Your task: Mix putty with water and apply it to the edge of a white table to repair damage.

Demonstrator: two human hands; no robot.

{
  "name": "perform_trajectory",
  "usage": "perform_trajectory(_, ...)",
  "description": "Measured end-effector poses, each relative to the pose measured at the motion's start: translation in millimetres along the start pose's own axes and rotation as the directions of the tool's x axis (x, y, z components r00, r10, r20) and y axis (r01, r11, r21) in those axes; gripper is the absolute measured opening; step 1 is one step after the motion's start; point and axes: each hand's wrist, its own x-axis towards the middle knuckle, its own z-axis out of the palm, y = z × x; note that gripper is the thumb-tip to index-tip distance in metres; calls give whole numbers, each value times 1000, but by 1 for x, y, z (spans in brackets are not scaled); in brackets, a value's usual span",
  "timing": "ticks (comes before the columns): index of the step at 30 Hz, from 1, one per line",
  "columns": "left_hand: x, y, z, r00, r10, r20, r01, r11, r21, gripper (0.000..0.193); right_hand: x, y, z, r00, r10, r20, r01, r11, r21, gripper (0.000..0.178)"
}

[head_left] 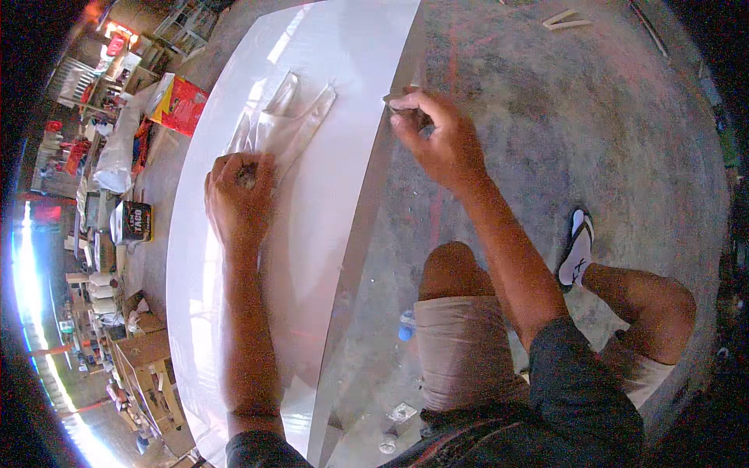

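A long glossy white panel [312, 210] runs away from me, its darker side edge facing right. My left hand [240, 191] is closed over the panel, fingers curled; what sits inside them, if anything, is hidden. Just beyond it lies a crumpled, whitish, shiny film-like piece [285, 121] with finger-like folds, meeting the hand at its near end. At the panel's far right edge my right hand [437, 132] is pinched, thumb against fingers. A small pale bit [390, 99] shows at those fingertips, too small to name.
Grey concrete floor [507, 156] lies right of the panel, with a V-shaped pale wooden piece [566, 19] far off. Leftward are a black bucket [133, 221], a red and yellow bag [179, 104] and a wooden crate [144, 351]. My bent knee [455, 269] is near the panel.
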Motion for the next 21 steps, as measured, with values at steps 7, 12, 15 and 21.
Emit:
perform_trajectory(7,-1,2,-2,1000,4,-4,-4,1000,14,27,-7,-11,2,1000,-13,-10,13,998,-69,21)
perform_trajectory(12,-2,4,-4,1000,-10,5,10,1000,-21,26,-17,-23,2,996,89,25,-86,993,-86,20)
perform_trajectory(15,-2,3,-3,1000,-10,9,10,1000,-26,27,-19,-27,3,1000,3,-13,-4,999,-48,20)
perform_trajectory(21,-1,2,-3,1000,-8,11,7,1000,21,27,-29,-35,5,998,70,-6,-70,987,-147,21)
